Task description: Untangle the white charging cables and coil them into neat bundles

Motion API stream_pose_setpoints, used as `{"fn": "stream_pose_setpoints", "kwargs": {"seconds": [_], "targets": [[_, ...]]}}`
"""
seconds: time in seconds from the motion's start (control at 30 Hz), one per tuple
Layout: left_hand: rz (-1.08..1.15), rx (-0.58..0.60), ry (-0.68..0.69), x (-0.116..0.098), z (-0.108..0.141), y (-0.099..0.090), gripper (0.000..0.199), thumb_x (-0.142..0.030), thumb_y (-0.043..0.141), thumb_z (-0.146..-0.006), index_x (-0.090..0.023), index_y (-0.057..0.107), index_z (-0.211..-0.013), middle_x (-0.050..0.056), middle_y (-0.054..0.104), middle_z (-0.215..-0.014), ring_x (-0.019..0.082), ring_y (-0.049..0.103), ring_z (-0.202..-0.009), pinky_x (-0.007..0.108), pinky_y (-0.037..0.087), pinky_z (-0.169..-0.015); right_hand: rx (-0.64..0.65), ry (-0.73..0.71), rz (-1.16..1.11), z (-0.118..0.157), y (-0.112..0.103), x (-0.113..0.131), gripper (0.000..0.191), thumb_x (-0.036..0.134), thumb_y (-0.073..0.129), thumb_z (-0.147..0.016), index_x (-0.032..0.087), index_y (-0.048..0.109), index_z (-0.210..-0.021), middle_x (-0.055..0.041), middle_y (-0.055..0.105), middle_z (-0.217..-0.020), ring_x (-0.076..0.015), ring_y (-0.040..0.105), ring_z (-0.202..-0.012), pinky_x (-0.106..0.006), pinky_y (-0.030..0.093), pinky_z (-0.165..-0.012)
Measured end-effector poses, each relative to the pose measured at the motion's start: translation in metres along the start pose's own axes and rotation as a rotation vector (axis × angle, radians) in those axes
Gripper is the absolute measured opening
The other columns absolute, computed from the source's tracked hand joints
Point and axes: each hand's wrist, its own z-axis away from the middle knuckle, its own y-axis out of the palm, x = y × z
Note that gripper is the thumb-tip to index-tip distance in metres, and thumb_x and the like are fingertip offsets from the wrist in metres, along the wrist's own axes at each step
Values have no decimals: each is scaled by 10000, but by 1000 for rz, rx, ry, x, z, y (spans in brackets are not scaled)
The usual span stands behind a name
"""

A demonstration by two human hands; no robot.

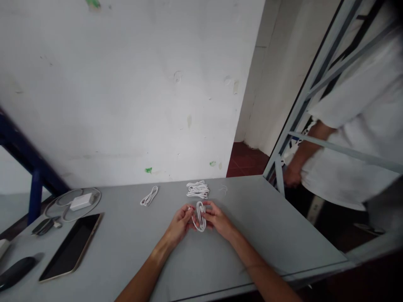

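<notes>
A coiled white cable [200, 217] is held up between my two hands, above the grey table. My left hand [182, 221] pinches one end of it at the coil's left side. On the other side, the fingers of my right hand [217, 218] are closed on the loops. Just behind my hands lies a pile of bundled white cables [197, 189]. A single folded white cable [149, 196] rests farther left. Some thin white strands [223, 189] lie to the right of the pile.
On the left of the grey table [126, 251] are a tablet [71, 246], a white power adapter [82, 202] with its cord, a dark coiled cable [43, 226] and a black mouse [17, 272]. A wall stands behind. Past the metal frame [302, 96] at right, a person in white [355, 126] stands.
</notes>
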Motion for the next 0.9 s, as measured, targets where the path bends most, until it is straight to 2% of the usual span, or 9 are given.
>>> {"fn": "stream_pose_setpoints", "kwargs": {"seconds": [0.1,0.23,0.37,0.47,0.53,0.63,0.77,0.9], "targets": [[-59,1,0,0,0,-2,516,-530,849,-799,-171,599,-1072,-19,665,-701,136,645,-629,233,475,-575,-24,-50,78,-1,-1,-1,494,351,728,-634,281,445,-1033,25,695,-762,-126,553,-448,-175,337,-314],[-251,-68,3,1,-1,-4,625,-512,916,-694,-171,583,-1098,-34,661,-700,121,597,-594,233,453,-571,-108,-90,117,-3,-1,-1,592,322,754,-594,296,398,-1066,35,694,-760,-146,572,-469,-176,367,-289],[-441,-59,-43,6,-3,-4,658,-511,921,-646,-176,595,-1109,-80,565,-622,105,481,-482,240,351,-475,-42,-89,170,0,5,0,411,326,737,-613,256,535,-963,18,688,-721,-169,606,-511,-204,432,-319],[-507,-28,-26,7,-4,-3,533,-456,900,-672,-171,625,-1029,-79,535,-609,95,439,-485,245,339,-488,43,-62,203,2,9,2,297,377,710,-643,232,623,-888,14,680,-699,-150,583,-469,-221,451,-336],[-548,-3,5,4,-3,-2,424,-438,870,-708,-172,641,-944,-68,534,-608,98,448,-507,242,349,-507,54,-44,189,3,9,3,270,428,679,-670,221,651,-842,17,663,-669,-135,555,-446,-228,455,-346],[-583,3,20,-2,-2,0,365,-479,821,-759,-170,664,-871,-56,536,-590,103,454,-508,238,350,-512,44,4,114,3,5,6,285,481,640,-696,205,662,-765,18,623,-610,-143,552,-493,-237,474,-384],[-568,-16,-8,-6,-2,-2,467,-610,771,-786,-151,688,-805,-47,520,-535,94,417,-473,233,315,-480,97,119,45,5,-5,10,275,454,666,-674,190,660,-751,30,585,-566,-122,523,-477,-225,464,-406],[-584,-25,-45,-4,-3,-6,542,-682,752,-782,-143,695,-779,-37,537,-501,77,383,-412,227,269,-431,12,140,130,5,-11,12,273,406,728,-604,171,649,-719,52,546,-491,-97,464,-400,-190,369,-334]]}}
